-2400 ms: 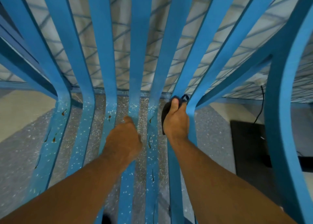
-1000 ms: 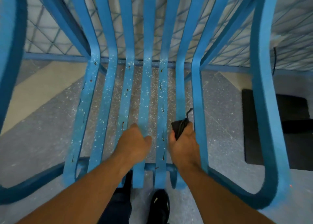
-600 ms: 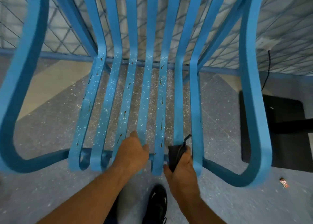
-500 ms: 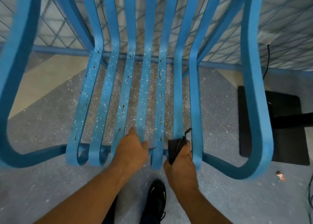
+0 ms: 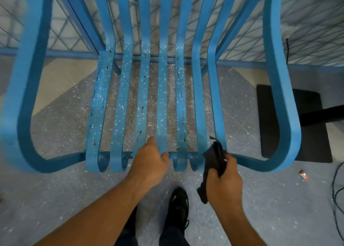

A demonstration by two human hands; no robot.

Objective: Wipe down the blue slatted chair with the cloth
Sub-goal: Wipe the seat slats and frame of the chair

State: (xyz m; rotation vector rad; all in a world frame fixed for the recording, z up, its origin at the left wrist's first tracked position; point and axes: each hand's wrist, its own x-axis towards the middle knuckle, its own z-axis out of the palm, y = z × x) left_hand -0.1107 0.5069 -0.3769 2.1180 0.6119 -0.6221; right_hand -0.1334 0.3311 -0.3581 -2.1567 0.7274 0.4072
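- Head view, nearest first: a black shoe [image 5: 179, 203] stands on the floor between the two forearms, just short of the seat's front edge.
- Next out, the right grip [image 5: 224, 182] is curled round a bunched dark cloth [image 5: 214, 158]. The cloth's upper end is at the front lip of the two slats on that side, and its lower end hangs toward the floor.
- Slightly farther on and to the left of it, the left grip [image 5: 149, 162] curls over the front lip of a middle slat of the blue slatted chair [image 5: 162, 96], thumb on top. It looks like a steadying hold.
- Ahead of both, the slats run lengthwise straight away, from front lip to backrest, so I'd judge any stroke goes along them.
- Directly ahead of the cloth, two slats look free of specks. The slat just left of it and those beyond carry white flecks and brown streaks [image 5: 142, 110].
- So the dirty part lies ahead-left of the cloth, nearer the right grip, while the left grip sits across part of that path.
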